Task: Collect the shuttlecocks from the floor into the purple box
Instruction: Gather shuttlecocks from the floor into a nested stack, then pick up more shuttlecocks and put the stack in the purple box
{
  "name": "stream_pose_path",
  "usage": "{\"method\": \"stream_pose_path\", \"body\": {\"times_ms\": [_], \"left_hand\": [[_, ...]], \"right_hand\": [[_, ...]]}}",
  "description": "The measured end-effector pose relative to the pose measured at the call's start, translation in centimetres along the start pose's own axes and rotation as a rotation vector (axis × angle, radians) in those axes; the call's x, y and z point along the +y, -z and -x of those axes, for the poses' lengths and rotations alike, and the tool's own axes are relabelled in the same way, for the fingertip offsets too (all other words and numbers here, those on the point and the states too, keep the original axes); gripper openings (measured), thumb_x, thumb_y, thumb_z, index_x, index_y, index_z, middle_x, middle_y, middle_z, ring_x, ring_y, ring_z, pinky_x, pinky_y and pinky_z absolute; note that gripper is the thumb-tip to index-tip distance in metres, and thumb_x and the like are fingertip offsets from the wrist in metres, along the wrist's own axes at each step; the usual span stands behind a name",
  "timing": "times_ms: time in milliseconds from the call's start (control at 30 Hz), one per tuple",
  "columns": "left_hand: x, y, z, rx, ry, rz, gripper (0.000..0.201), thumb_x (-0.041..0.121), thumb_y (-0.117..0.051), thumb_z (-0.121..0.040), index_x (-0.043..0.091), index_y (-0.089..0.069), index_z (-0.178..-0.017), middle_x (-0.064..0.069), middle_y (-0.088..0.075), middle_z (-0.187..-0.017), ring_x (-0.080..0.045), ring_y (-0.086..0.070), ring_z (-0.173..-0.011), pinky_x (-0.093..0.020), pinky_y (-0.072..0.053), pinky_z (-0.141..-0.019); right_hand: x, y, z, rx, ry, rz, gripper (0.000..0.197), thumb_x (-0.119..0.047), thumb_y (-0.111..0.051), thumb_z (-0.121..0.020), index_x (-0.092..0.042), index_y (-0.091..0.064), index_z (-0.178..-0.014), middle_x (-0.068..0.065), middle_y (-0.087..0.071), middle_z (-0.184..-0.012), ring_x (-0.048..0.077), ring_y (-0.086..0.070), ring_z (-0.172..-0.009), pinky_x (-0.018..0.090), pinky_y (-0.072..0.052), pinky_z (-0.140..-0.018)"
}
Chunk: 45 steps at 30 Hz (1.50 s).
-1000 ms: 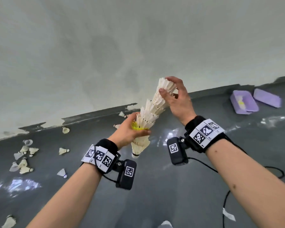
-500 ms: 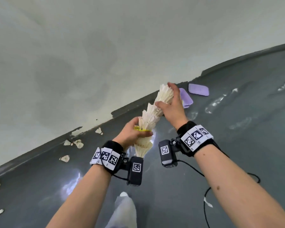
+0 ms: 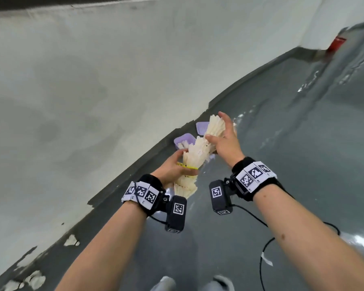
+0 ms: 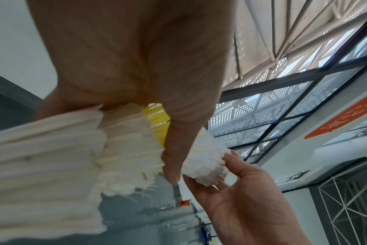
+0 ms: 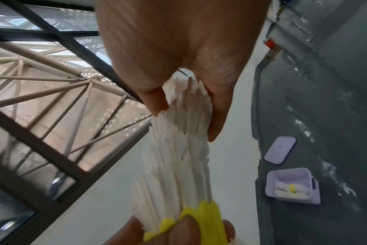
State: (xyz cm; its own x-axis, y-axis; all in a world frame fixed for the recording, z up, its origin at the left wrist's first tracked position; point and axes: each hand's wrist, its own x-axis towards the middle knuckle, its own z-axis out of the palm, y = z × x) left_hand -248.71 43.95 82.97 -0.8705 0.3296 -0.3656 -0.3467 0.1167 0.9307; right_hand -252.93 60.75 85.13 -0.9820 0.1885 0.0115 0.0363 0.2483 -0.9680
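Feathers, plastic, glossy paint, worn wall.
White feather shuttlecock stack (image 3: 200,152) looks matt and ribbed, one yellow plastic skirt (image 5: 207,213) smooth; lilac plastic open box (image 5: 291,185) and flat lilac lid (image 5: 280,150) satin-smooth; grey painted floor (image 3: 303,164) glossy, reflective; pale wall (image 3: 93,91) matt, paint chipped at base.

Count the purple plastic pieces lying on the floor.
2: the open purple box holding shuttlecocks by the wall, and the flat purple lid just beyond it. In the head view, the held shuttlecock stack partly covers both.

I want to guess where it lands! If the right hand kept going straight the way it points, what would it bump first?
Probably the purple lid on the floor just beyond the right hand; depth is unclear.
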Motion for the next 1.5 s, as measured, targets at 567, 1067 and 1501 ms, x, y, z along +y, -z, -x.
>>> {"method": "stream_pose_path", "body": {"times_ms": [567,1067,1501], "left_hand": [[7.2,-5.3,-39.8,0.078,0.113,0.409,0.055,0.007,-0.072,-0.08,0.02,-0.051,-0.13,-0.009,-0.069,-0.107,-0.027,-0.067,-0.092,-0.043,-0.054,-0.078],[1.5,2.0,-72.2,0.423,0.227,0.506,0.063,0.006,-0.075,-0.078,0.022,-0.049,-0.133,-0.006,-0.069,-0.107,-0.02,-0.068,-0.092,-0.035,-0.056,-0.08],[-18.5,4.6,-93.8,0.699,0.315,0.566,0.052,0.008,-0.079,-0.073,0.037,-0.058,-0.111,0.0,-0.067,-0.108,-0.022,-0.066,-0.097,-0.038,-0.055,-0.084]], "right_hand": [[8.9,8.8,-41.1,-0.256,-0.069,0.057,0.071,-0.006,-0.068,-0.083,-0.025,-0.031,-0.14,0.001,-0.056,-0.111,0.007,-0.06,-0.09,0.035,-0.055,-0.086],[26.1,-2.4,-73.1,-0.475,-0.147,0.224,0.072,-0.034,-0.071,-0.068,-0.067,-0.034,-0.119,-0.006,-0.054,-0.123,0.023,-0.062,-0.11,0.051,-0.052,-0.093],[52.4,-12.0,-88.0,-0.755,-0.007,0.335,0.075,-0.017,-0.068,-0.085,-0.034,-0.025,-0.144,0.001,-0.051,-0.138,0.016,-0.057,-0.117,0.022,-0.042,-0.096]]}}
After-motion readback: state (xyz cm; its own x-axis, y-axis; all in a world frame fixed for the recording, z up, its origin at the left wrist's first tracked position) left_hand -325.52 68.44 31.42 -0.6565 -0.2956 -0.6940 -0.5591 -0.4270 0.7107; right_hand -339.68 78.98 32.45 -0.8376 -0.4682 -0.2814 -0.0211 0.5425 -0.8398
